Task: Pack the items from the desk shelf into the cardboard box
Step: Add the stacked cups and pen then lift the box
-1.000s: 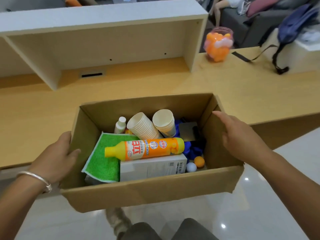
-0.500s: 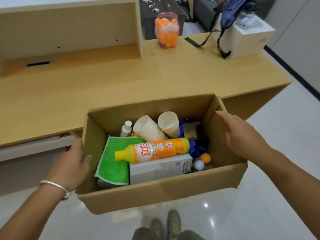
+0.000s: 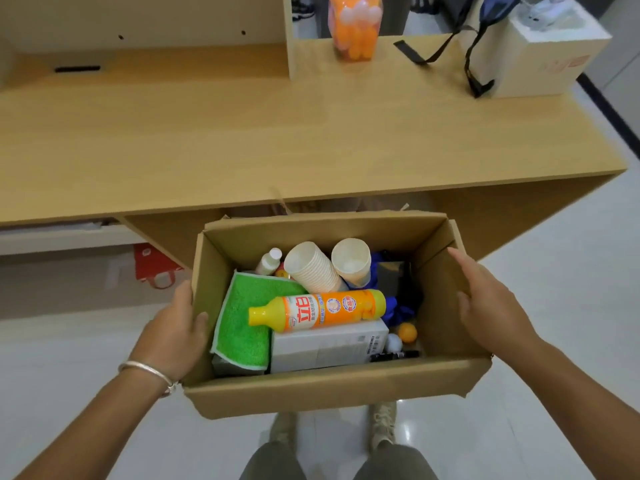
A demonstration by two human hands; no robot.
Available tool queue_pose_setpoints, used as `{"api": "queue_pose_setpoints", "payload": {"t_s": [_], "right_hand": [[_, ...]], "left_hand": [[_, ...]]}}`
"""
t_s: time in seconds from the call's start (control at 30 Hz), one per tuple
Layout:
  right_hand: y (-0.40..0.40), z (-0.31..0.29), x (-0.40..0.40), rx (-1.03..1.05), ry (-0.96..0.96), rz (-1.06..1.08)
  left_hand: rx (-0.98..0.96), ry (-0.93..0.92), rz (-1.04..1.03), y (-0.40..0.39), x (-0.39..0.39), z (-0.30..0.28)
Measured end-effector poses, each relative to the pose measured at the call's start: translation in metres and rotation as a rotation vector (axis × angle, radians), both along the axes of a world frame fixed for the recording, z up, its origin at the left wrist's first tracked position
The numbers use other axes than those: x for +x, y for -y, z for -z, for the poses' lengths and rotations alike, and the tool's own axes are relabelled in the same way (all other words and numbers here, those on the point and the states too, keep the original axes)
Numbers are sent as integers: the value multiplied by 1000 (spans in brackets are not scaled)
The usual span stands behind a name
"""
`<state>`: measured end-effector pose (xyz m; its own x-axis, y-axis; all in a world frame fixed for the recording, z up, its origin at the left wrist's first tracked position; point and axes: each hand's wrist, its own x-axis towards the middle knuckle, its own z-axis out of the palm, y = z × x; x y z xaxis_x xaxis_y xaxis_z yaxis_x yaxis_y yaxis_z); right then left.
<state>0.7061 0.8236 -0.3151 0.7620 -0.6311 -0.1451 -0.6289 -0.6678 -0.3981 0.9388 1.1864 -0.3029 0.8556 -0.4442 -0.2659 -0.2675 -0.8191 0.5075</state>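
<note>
The open cardboard box (image 3: 329, 393) hangs in the air in front of the desk, above the floor. My left hand (image 3: 173, 334) grips its left wall, thumb inside. My right hand (image 3: 485, 306) presses flat against its right wall. Inside lie an orange detergent bottle (image 3: 322, 310) on a white carton (image 3: 329, 344), a green cloth (image 3: 246, 313), two stacks of paper cups (image 3: 311, 268), a small white bottle (image 3: 268, 261), blue fabric (image 3: 398, 306), and an orange ball (image 3: 407, 331) beside a white one. The desk shelf (image 3: 145, 26) at the back holds nothing I can see.
The wooden desk (image 3: 277, 133) stretches ahead. A jar of orange and white balls (image 3: 355, 29) stands at its back, with a white box (image 3: 540, 53) and a dark bag with straps (image 3: 478, 39) at the right. A red bag (image 3: 152, 268) sits under the desk. My feet stand on glossy white floor.
Both hands have carried the box back off the desk edge and lower. The view has swung right and down, so the desk's right end and my shoes show.
</note>
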Motion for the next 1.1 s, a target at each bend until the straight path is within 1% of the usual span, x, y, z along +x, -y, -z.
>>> {"api": "queue_pose_setpoints", "payload": {"t_s": [0.2, 0.33, 0.47, 0.6, 0.7, 0.8, 0.87, 1.03, 1.1], "right_hand": [[54, 68, 0, 61, -37, -50], [75, 125, 0, 99, -77, -14], [88, 204, 1, 149, -148, 101], [95, 293, 7, 182, -179, 169], [97, 353, 16, 222, -137, 159], [98, 411, 30, 259, -149, 158], [100, 446, 43, 263, -148, 146], [113, 539, 72, 281, -68, 115], [124, 572, 82, 287, -62, 137]], "left_hand": [[13, -68, -150, 39, -39, 89], [-4, -90, -183, 60, -48, 156], [33, -81, -184, 76, -48, 228], [54, -104, -185, 88, -34, 313], [59, -111, -193, 94, -22, 373], [88, -123, -196, 101, -8, 434], [97, -145, -204, 105, 3, 470], [73, -165, -162, 117, 38, 555], [60, -181, -165, 123, 50, 581]]}}
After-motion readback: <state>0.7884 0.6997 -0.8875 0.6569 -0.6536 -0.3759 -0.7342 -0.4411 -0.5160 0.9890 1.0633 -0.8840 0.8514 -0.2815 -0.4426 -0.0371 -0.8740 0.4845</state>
